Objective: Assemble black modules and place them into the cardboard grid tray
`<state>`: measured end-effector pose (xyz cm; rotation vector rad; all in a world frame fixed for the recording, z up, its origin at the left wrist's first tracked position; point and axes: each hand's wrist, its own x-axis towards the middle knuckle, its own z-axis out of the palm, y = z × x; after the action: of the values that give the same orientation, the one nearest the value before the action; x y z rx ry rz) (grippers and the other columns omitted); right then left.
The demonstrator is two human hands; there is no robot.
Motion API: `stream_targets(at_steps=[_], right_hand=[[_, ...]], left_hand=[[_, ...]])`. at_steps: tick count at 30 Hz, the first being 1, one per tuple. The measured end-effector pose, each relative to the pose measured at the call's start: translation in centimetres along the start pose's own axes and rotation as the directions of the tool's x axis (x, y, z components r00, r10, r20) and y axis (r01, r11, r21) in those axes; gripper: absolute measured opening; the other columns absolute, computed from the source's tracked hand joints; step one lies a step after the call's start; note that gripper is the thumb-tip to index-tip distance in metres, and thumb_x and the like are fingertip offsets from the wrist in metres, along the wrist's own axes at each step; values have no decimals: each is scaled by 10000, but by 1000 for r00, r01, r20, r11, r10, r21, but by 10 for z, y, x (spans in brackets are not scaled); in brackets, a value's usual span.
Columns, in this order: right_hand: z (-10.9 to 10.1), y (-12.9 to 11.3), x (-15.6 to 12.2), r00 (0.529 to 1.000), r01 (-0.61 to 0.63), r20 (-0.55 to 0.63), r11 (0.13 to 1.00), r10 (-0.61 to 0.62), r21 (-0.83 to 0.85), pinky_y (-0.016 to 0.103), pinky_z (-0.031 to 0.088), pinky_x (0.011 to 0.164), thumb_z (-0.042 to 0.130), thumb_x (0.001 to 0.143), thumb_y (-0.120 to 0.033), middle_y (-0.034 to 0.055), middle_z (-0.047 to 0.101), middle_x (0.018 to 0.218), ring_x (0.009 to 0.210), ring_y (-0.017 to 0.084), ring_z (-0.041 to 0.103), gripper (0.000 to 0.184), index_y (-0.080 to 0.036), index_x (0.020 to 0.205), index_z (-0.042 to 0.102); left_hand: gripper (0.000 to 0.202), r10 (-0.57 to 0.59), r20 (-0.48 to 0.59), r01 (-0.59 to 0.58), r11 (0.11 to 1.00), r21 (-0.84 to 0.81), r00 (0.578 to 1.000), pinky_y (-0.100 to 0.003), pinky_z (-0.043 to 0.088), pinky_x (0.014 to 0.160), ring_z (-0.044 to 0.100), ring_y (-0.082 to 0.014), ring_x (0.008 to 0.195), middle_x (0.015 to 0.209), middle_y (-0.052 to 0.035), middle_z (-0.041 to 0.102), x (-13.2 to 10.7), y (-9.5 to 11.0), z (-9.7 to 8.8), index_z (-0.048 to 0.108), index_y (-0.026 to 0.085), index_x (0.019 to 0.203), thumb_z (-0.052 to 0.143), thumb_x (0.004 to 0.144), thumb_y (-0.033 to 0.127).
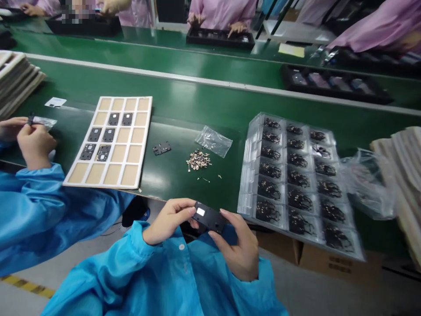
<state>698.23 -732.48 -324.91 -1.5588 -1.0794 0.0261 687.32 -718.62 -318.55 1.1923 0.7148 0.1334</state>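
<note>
A small black rectangular part [209,217] with a white square on its face is held between both hands near the table's front edge. My left hand [168,220] pinches its left end with thumb and fingers closed. My right hand [239,246] grips its right end from below. Just beyond lie a pile of tiny metal pieces [198,159], a small clear bag [213,141] and one loose black plate [162,148]. A beige grid tray [138,166] at the left holds several black plates. A clear blister tray [245,193] of black components sits to the right.
A co-worker's hands [33,142] in blue sleeves work at the far left. A stack of beige trays [15,81] stands at the back left. People in pink handle black trays [219,38] across the green belt [204,66]. Loose plastic wrap [368,184] lies at the right.
</note>
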Motion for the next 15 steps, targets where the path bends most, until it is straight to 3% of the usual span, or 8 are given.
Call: stream_targets(at_steps=[4, 10, 15], right_hand=[[21, 16, 4, 999, -27, 39, 1000, 26, 3, 312, 572, 743, 573, 879, -272, 101, 663, 1018, 888, 199, 659, 346, -184, 1211, 533], [50, 39, 9, 998, -39, 50, 999, 40, -26, 350, 561, 765, 570, 873, -227, 118, 652, 1043, 927, 214, 638, 339, -164, 1205, 546], [59, 46, 12, 1000, -26, 8, 998, 26, -58, 336, 547, 697, 572, 869, -196, 109, 672, 991, 855, 207, 644, 289, -167, 1156, 582]], left_hand=[[439, 45, -154, -17, 984, 176, 987, -236, 485, 580, 578, -124, 550, 593, -38, 639, 10, -4, -20, 705, 107, 895, 709, 720, 510], [456, 131, -348, -14, 948, 318, 928, -244, 515, 584, 620, -140, 568, 664, -51, 676, 28, -8, -46, 667, 103, 987, 691, 727, 477], [345, 343, -388, -32, 784, 620, 855, -219, 504, 590, 608, -116, 551, 630, -14, 660, 37, -3, -55, 654, 121, 1044, 583, 818, 373]])
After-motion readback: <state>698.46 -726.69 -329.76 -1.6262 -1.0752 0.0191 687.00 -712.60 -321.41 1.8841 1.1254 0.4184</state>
